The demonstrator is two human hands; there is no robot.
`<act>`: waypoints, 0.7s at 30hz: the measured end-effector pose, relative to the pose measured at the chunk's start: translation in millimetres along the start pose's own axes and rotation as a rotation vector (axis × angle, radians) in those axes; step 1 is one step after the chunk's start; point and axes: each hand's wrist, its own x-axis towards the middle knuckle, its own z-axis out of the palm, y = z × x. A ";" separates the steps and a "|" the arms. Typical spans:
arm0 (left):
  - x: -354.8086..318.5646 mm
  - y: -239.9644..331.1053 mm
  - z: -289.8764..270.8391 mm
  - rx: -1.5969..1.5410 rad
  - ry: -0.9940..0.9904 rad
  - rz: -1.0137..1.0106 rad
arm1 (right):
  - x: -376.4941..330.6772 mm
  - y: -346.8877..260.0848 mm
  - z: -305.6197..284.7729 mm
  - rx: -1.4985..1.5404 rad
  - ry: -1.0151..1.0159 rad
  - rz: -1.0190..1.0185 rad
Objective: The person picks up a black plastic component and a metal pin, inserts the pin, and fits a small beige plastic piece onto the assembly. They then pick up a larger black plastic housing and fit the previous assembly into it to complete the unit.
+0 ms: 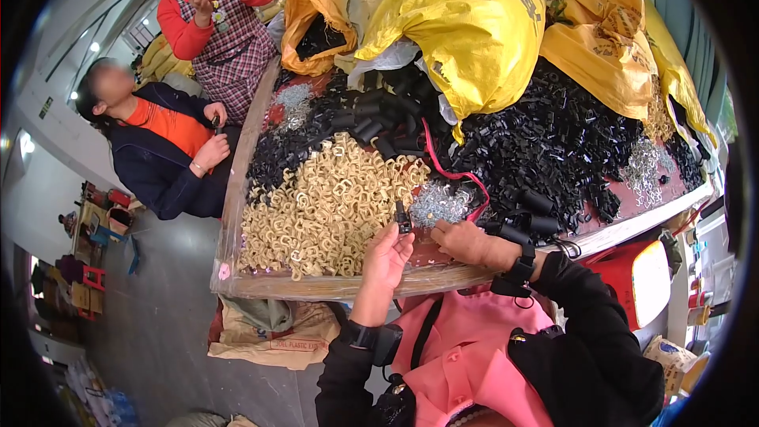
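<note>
My left hand point(387, 255) is closed on a small black plastic part point(403, 218), held upright between thumb and fingers above the near edge of the table. Just to its right, my right hand point(466, 243) reaches to the near side of a heap of small silver metal pieces point(440, 203). Its fingers are curled together, and whatever is between them is too small to make out. Left of my hands spreads a large pile of beige ring-like plastic parts point(324, 205).
Black plastic parts point(522, 150) cover the right of the table, with a pink strap point(449, 170) among them. Yellow bags point(474, 24) stand behind. A seated person point(170, 134) handles a dark part at left; another person point(225, 32) holds a phone. The table's wrapped rim point(292, 288) is near me.
</note>
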 end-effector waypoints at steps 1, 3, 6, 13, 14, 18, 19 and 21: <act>-0.1 0.0 0.2 0.003 -0.004 0.001 | -0.3 0.4 0.7 0.010 0.009 0.000; -0.5 -1.4 -0.5 0.009 -0.007 0.002 | -1.3 -1.1 1.8 0.013 0.025 0.023; 0.2 -6.7 -2.3 0.010 0.024 -0.010 | -2.1 -1.2 5.9 0.019 0.056 0.066; -0.8 -18.7 3.7 0.014 -0.036 0.026 | 2.8 9.6 0.0 0.782 0.350 0.195; -0.5 -20.7 5.5 0.005 -0.060 0.030 | 5.2 9.7 -1.4 0.777 0.354 0.191; 2.1 -24.9 14.5 -0.072 -0.200 0.069 | 10.5 4.9 -2.8 1.369 0.328 0.371; 3.1 -25.4 16.7 -0.072 -0.212 0.072 | 10.0 4.2 -2.1 1.477 0.310 0.387; 2.8 -26.4 20.8 -0.074 -0.271 0.080 | 8.0 3.1 -1.1 1.694 0.272 0.416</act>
